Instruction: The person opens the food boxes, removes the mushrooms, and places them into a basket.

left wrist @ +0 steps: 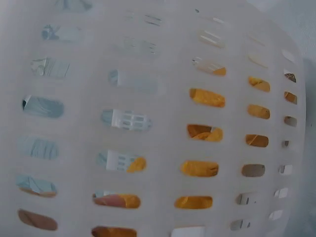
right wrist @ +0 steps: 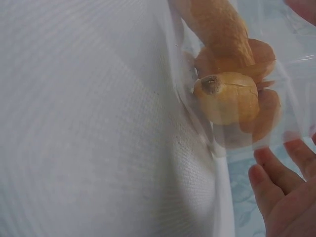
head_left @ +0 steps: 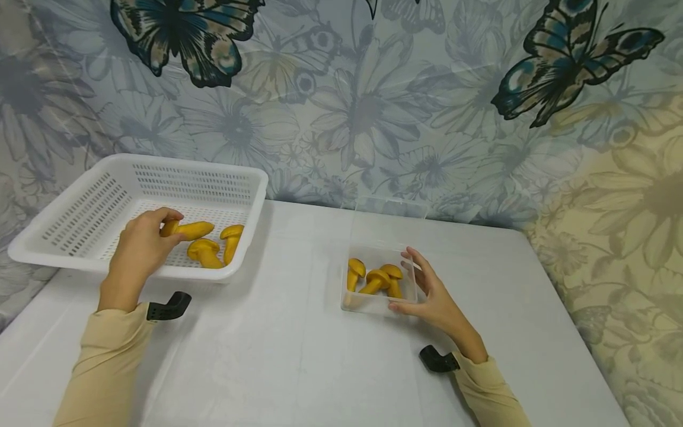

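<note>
On my head feed, the right hand (head_left: 434, 299) grips the right side of one clear plastic box (head_left: 368, 304); three yellow mushrooms (head_left: 379, 277) lie inside, left of its fingers. Slightly farther off, I see the left hand (head_left: 140, 246) pinching one yellow mushroom (head_left: 196, 230) at its fingertips, inside one white perforated basket (head_left: 251, 178); two loose mushrooms (head_left: 205, 254) lie just right of it.

No text, labels or numbers can be read.

Remotely, I see golden-yellow mushrooms (head_left: 205, 254), a white basket (head_left: 197, 181) at left, beige sleeves (head_left: 104, 367) near; the far grey-blue floral backdrop (head_left: 368, 112), yellowish at right, bears teal-and-black butterflies (head_left: 184, 38).
</note>
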Demonstrator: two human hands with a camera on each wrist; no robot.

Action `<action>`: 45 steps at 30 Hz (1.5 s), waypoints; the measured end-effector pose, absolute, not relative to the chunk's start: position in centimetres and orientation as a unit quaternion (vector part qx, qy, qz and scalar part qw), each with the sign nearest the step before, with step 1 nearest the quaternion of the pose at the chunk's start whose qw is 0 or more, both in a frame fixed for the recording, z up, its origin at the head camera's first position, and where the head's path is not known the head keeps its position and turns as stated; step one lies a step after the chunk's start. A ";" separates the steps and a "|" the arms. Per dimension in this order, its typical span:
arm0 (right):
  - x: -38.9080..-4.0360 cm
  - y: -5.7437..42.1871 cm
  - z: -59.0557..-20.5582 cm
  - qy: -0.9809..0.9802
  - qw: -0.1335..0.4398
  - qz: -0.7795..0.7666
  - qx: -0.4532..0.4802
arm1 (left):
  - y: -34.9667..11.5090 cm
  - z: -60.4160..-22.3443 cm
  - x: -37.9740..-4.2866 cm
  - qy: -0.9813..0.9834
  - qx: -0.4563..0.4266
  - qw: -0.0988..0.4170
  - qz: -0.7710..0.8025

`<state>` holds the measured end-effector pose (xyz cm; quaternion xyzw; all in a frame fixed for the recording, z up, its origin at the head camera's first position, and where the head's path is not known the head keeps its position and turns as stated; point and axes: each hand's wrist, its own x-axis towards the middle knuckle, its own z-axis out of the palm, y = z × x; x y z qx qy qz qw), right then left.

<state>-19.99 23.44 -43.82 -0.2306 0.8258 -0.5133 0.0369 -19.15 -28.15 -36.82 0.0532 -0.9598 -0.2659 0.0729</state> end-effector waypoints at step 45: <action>-20.0 23.4 -43.6 0.829 0.042 -0.510 -0.224 | -23.0 -34.0 -17.6 -0.931 -0.105 0.160 -0.310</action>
